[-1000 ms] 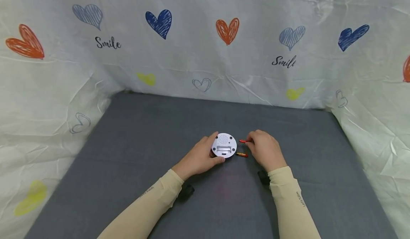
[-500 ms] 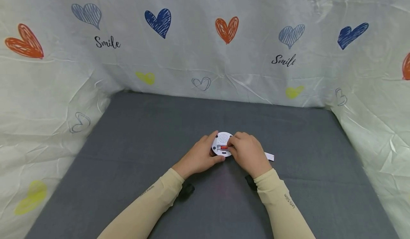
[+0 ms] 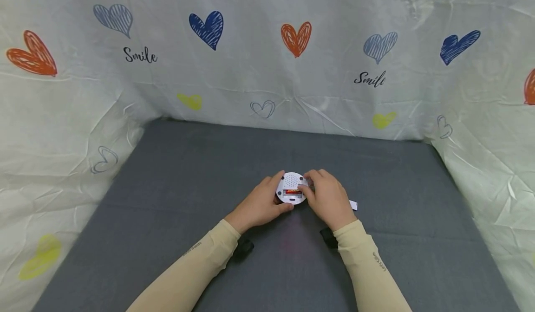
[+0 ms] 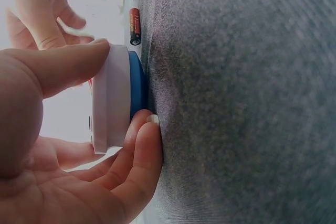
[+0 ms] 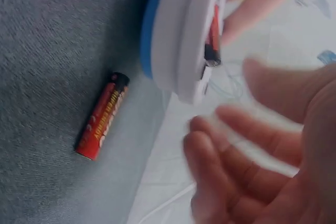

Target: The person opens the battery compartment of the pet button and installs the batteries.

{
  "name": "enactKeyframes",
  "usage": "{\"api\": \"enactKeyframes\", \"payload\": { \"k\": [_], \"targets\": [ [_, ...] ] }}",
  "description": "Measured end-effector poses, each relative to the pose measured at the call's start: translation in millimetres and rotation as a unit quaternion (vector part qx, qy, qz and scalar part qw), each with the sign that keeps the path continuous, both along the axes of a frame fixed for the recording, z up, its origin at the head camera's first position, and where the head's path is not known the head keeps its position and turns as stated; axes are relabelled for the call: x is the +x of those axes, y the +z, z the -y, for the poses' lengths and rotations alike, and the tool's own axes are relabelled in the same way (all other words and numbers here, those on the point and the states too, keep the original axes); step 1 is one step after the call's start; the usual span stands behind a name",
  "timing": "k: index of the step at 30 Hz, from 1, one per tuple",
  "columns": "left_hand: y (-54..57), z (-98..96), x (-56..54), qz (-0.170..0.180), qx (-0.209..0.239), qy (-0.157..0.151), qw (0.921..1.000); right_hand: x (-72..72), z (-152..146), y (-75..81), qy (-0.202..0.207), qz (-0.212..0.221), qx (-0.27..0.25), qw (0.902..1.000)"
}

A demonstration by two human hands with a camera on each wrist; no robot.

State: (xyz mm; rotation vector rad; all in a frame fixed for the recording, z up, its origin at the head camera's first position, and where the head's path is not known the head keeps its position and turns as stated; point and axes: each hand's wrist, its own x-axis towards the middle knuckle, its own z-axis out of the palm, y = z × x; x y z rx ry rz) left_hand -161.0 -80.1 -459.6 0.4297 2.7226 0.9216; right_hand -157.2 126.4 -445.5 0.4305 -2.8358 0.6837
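My left hand (image 3: 260, 204) grips a round white device (image 3: 291, 180) with a blue underside, thumb on the near rim and fingers around the far side. Small speaker holes and a battery compartment face up. One red battery (image 5: 213, 38) sits in that compartment, its dark end standing slightly proud. At the device's right edge hovers my right hand (image 3: 329, 199), thumb and fingers spread, nothing between them in the right wrist view. A second red-and-black battery (image 5: 103, 116) lies on the cloth beside the device, hidden under the right hand in the head view.
A small white strip (image 3: 354, 205) lies right of my right hand, partly covered by it. Dark grey cloth (image 3: 200, 163) covers the table. White sheeting (image 3: 251, 70) printed with hearts rises behind and at both sides.
My right hand carried a red battery leftward from the cloth into the compartment, then let go and drew back slightly. The left hand keeps its hold on the device.
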Motion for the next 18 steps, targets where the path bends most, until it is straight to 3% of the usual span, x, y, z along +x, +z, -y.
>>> {"api": "enactKeyframes", "payload": {
  "k": [3,8,18],
  "targets": [
    [0.6,0.7,0.0,0.001,-0.004,0.004,1.0000,-1.5,-0.6,2.2,-0.035,0.047,-0.025,0.9980],
    [0.8,3.6,0.3,0.005,-0.004,0.011,0.9999,-3.5,3.4,2.2,-0.044,0.109,-0.044,0.9921],
    [0.0,1.6,0.3,0.029,0.015,0.013,0.9994,-1.2,6.8,-1.5,-0.075,0.149,-0.074,0.9832]
  ]
}}
